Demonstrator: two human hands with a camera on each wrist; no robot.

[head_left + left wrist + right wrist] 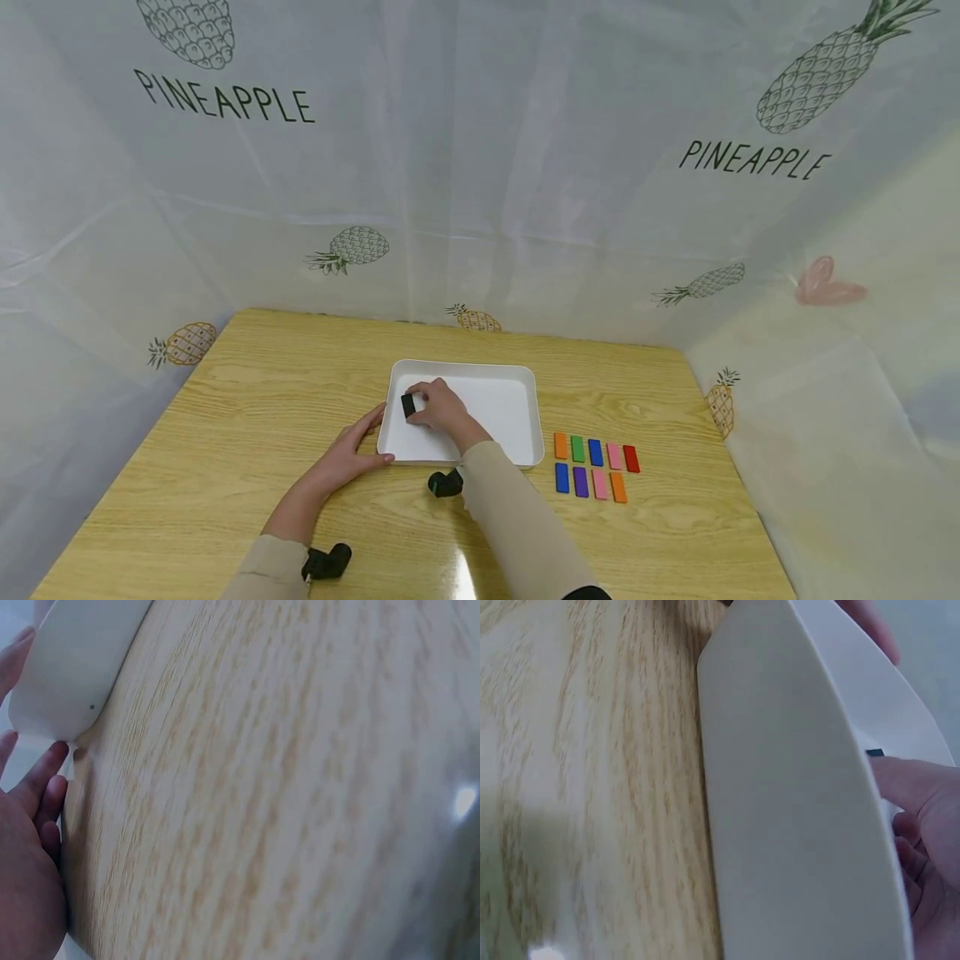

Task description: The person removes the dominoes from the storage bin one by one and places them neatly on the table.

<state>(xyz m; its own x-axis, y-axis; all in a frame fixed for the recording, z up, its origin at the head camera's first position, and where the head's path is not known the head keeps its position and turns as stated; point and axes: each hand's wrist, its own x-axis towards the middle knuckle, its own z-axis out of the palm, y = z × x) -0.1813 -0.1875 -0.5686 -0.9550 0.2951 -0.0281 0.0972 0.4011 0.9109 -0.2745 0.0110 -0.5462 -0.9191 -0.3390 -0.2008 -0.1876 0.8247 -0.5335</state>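
Note:
A shallow white tray (495, 421) lies on the wooden table. Over its left part, my right hand (444, 408) pinches a small block (408, 406), black on its left side and white toward the fingers. In the right wrist view the tray's wall (795, 787) hides much of that hand (930, 825), and only a dark corner of the block (875, 752) shows by a fingertip. My left hand (347, 454) rests against the tray's left side, fingers stretched along the edge and thumb at the near left corner. The left wrist view shows its fingers (51, 769) at the tray's corner.
Right of the tray, several coloured rectangular tiles (596, 452) lie in two rows: orange, green, blue, pink, red and purple. A white curtain printed with pineapples (465, 167) hangs behind the table (300, 358) and at its sides.

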